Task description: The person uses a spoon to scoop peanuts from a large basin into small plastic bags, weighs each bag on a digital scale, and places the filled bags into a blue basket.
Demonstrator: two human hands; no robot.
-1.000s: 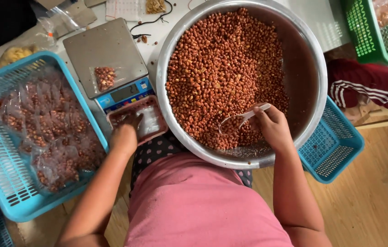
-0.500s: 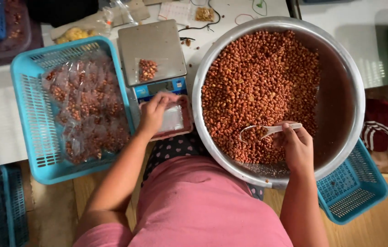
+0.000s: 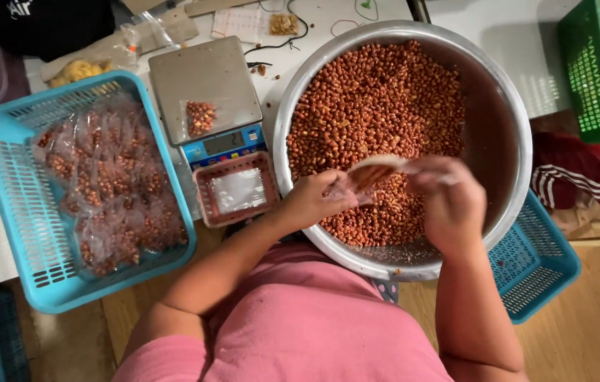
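- Peanuts (image 3: pixel 377 106), reddish-brown, fill most of a big metal bowl (image 3: pixel 505 141) on the table (image 3: pixel 505 42); the right part of the bowl's inside is bare.
- Left hand (image 3: pixel 314 201) is over the bowl's near side, its fingers pinching a small clear plastic bag (image 3: pixel 348 189) at the mouth.
- Right hand (image 3: pixel 448 201) is blurred; its fingers are curled round a pale scoop (image 3: pixel 374 170) tipped toward the bag, with peanuts in it.
- Just left of the bowl lies a small pink tray (image 3: pixel 204 205) holding flat clear bags.
- Behind the tray stands a digital scale (image 3: pixel 204 81) with one small bag of peanuts (image 3: pixel 199 117) on its platform.
- Further left, a blue basket (image 3: pixel 3 163) holds many filled peanut bags.
- A second blue basket (image 3: pixel 540 269) sits low at the right, partly under the bowl, and a green basket (image 3: pixel 590 78) stands at the far right edge.
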